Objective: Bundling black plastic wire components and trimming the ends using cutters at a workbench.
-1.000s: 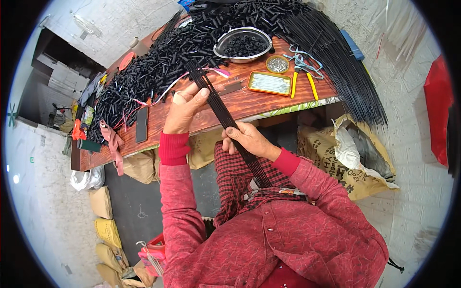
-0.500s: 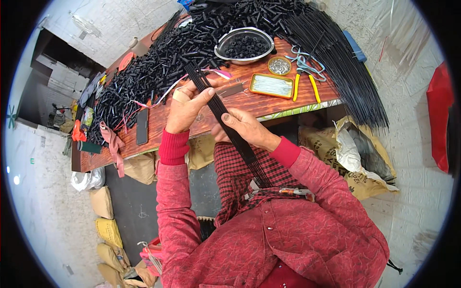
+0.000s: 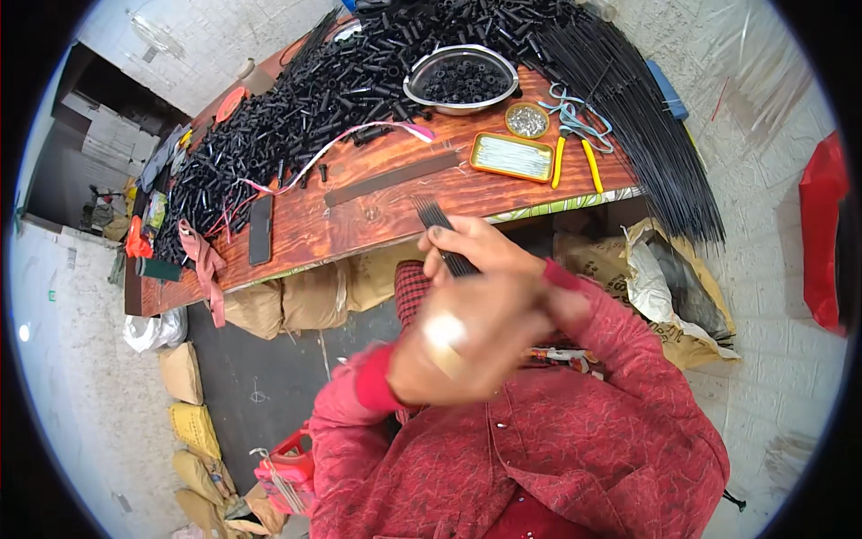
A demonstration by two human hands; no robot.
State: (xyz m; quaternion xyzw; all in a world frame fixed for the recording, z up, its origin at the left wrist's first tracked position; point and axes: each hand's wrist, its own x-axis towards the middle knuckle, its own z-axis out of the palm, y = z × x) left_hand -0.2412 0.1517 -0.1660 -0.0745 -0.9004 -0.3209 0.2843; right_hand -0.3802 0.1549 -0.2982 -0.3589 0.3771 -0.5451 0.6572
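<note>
Your right hand (image 3: pixel 480 251) is curled around a bunch of thin black rods (image 3: pixel 440 229). The fingers squeeze the rods together. The rods are long and thin. Their tips fan out a little and point up and away from you, toward the wooden table (image 3: pixel 359 216). The other end runs down toward your lap, hidden behind your hands.

Your left hand (image 3: pixel 458 346) is close to the camera and blurry, with a ring on one finger. It sits just under your right hand, but you can't tell if it is holding the rods or is open.

Past the rod tips, on the table, lies a flat dark strip (image 3: pixel 392 179). Farther off are a metal bowl (image 3: pixel 461 79), a small yellow tray (image 3: pixel 513 156) and a big heap of black tubes (image 3: pixel 296 99).
</note>
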